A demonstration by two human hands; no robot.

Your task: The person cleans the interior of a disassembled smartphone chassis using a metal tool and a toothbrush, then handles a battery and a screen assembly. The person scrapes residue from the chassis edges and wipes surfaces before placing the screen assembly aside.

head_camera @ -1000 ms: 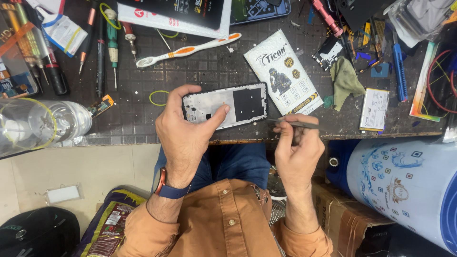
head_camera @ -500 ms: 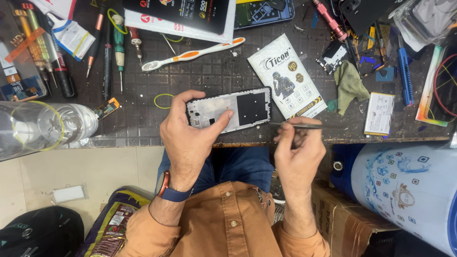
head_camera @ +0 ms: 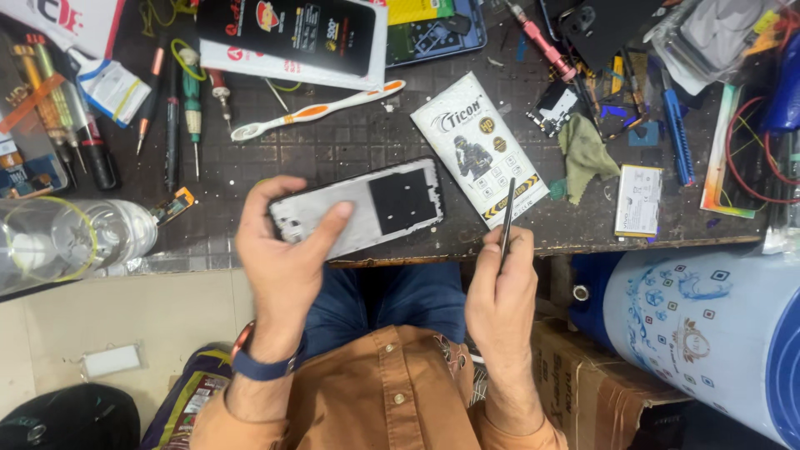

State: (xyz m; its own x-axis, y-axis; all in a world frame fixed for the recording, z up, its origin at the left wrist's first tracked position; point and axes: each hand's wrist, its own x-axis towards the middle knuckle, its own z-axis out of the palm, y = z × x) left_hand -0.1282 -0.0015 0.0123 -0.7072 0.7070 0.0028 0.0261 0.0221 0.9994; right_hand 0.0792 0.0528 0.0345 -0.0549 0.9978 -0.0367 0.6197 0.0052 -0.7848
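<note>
Silver phone frame (head_camera: 367, 212) tilted at bench edge; dark tweezers (head_camera: 506, 225) upright beside it.

Left hand (head_camera: 287, 250), centre-left of the frame — palm down, thumb stretched rightward, fingers curled over the far edge of what it grips; a dark band circles the wrist. Right hand (head_camera: 500, 287), centre-right — fingers pinched together, closed round a thin dark tool pointing up-frame. Both forearms, orange-sleeved, rise from the lower edge.

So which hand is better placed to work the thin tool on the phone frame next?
Probably the right hand: its fingers already pinch the thin dark tool, tip up beside the phone frame. The left hand is occupied gripping that frame's other end.
</note>
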